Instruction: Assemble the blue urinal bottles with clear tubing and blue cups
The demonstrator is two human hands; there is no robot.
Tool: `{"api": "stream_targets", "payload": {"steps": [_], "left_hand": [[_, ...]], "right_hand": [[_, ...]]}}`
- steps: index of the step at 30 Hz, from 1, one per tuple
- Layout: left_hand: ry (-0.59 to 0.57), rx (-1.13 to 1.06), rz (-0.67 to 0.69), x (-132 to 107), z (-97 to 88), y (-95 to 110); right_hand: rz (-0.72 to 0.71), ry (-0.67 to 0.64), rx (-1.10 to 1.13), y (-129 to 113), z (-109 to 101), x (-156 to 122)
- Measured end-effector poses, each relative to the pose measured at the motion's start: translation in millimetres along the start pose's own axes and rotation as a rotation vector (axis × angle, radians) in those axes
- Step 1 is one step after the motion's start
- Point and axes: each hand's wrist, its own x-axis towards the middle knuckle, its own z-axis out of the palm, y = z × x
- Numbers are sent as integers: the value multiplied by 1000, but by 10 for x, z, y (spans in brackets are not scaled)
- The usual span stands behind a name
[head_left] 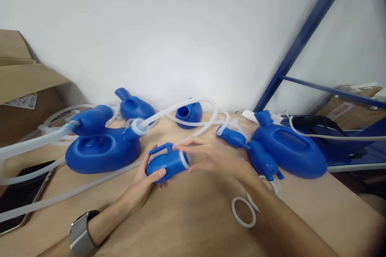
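My left hand [141, 182] is wrapped round a blue plastic funnel-like cup [165, 166], its side arm upward and its wide mouth turned right. A white sealing ring [184, 160] sits at that mouth. The thumb and fingers of my right hand [215, 156] span the ring from above and below, their tips at its edge. Two loose white rings, one of them the flat ring [243, 212], lie below my right forearm. Just beyond the hands, a blue urinal bottle [102, 154] has a clear hose [181, 106] in its white-collared neck.
More blue bottles stand along the wall, among them the right bottle [291, 152]. Two blue cups [262, 160] lie beside it. A phone [21, 196] and loose tubing [72, 192] are at left, near a cardboard box [30, 80]. A blue metal frame [301, 44] rises at right.
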Motion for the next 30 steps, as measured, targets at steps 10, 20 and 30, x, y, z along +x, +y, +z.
{"api": "stream_targets", "payload": {"steps": [10, 20, 30], "left_hand": [[-68, -44, -127, 72, -77, 30], [-85, -48, -127, 57, -54, 73], [-98, 58, -50, 47, -72, 22]], "right_hand": [[-73, -21, -200, -28, 30, -35], [-28, -13, -135, 61, 6, -37], [272, -50, 196, -31, 37, 18]]}}
